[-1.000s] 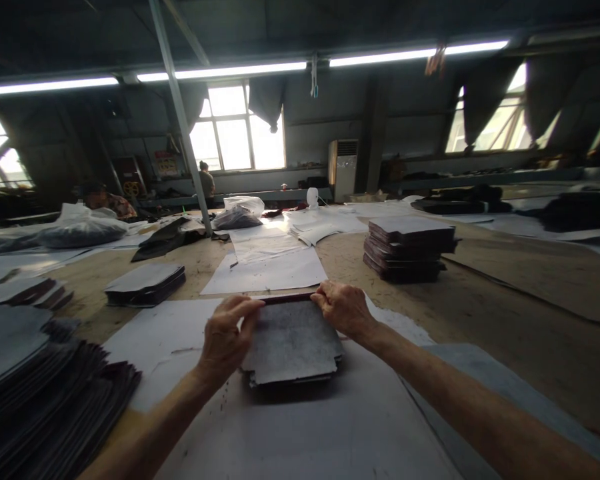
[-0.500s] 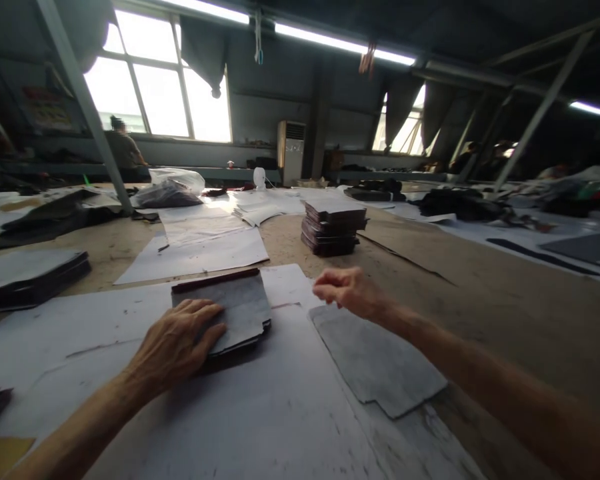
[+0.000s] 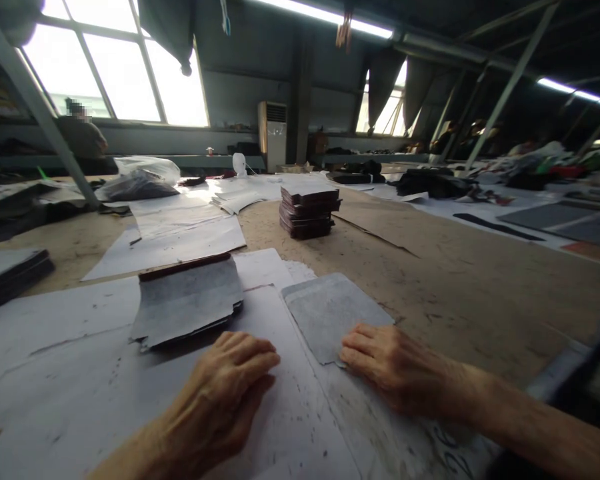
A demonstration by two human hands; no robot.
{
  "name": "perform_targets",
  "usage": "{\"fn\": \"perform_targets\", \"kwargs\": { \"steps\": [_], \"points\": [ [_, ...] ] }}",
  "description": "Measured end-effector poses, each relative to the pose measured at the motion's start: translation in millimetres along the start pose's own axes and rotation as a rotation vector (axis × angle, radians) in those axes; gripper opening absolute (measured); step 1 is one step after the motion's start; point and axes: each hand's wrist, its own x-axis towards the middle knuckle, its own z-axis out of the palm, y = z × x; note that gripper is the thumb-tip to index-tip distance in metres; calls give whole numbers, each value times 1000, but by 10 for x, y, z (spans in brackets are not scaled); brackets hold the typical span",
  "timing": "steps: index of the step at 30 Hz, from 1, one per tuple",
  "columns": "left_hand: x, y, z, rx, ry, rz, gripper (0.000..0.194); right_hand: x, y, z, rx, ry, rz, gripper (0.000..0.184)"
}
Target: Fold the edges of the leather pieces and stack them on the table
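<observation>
A single grey cut piece (image 3: pixel 330 313) lies flat on the white paper (image 3: pixel 80 400) covering the table. My right hand (image 3: pixel 393 370) rests at its near edge, fingertips on the corner, fingers loosely curled and holding nothing. My left hand (image 3: pixel 225 400) lies on the paper just left of that piece, fingers bent, empty. A small stack of grey pieces with a dark red edge (image 3: pixel 187 300) sits beyond my left hand, untouched.
A taller dark stack (image 3: pixel 307 210) stands farther back in the middle, another low stack (image 3: pixel 7 273) at the left edge. White paper sheets (image 3: pixel 175 240) and plastic bags (image 3: pixel 137 180) lie beyond. A person (image 3: pixel 83 140) stands by the far windows. Brown board (image 3: pixel 455 280) spreads to the right.
My left hand came off the small stack and now rests on the paper nearer me. My right hand dropped from the air onto the near edge of the single grey piece.
</observation>
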Motion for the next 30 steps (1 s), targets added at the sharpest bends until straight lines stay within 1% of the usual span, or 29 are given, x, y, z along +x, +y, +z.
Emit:
{"fn": "perform_targets", "kwargs": {
  "steps": [1,3,5,8,10,11,13,16,19,21,23,25,27,29,30],
  "points": [
    [18,72,50,-44,-35,19,25,-11,6,21,10,43,1,30],
    [57,170,125,-112,-85,37,28,-25,12,56,31,141,66,30],
    [105,219,182,-136,-117,34,31,-27,11,84,43,225,164,27],
    [195,257,272,-118,-177,21,33,-15,14,115,56,315,258,21],
    [257,276,337,-80,-214,-8,31,-13,23,132,71,366,323,19],
    [287,282,365,-49,-215,-36,30,-17,30,140,79,389,355,18],
    [344,274,408,24,-179,-116,29,-33,45,154,94,423,401,17],
    [440,194,431,96,-137,-217,23,-63,51,176,105,437,383,18],
    [549,62,436,169,-171,-298,19,-56,12,191,75,448,309,16],
    [603,-14,450,221,-182,-342,21,-13,-43,196,30,400,280,15],
    [629,-61,473,248,-182,-352,24,62,-114,208,-54,308,287,22],
    [631,-77,497,260,-185,-344,26,155,-177,235,-150,249,301,18],
    [624,-77,509,274,-196,-336,26,242,-194,268,-177,244,311,11],
    [623,-75,508,296,-211,-343,26,295,-121,279,-136,266,338,12],
    [627,-75,503,305,-219,-351,25,299,-40,269,-106,282,375,15]
  ]
}}
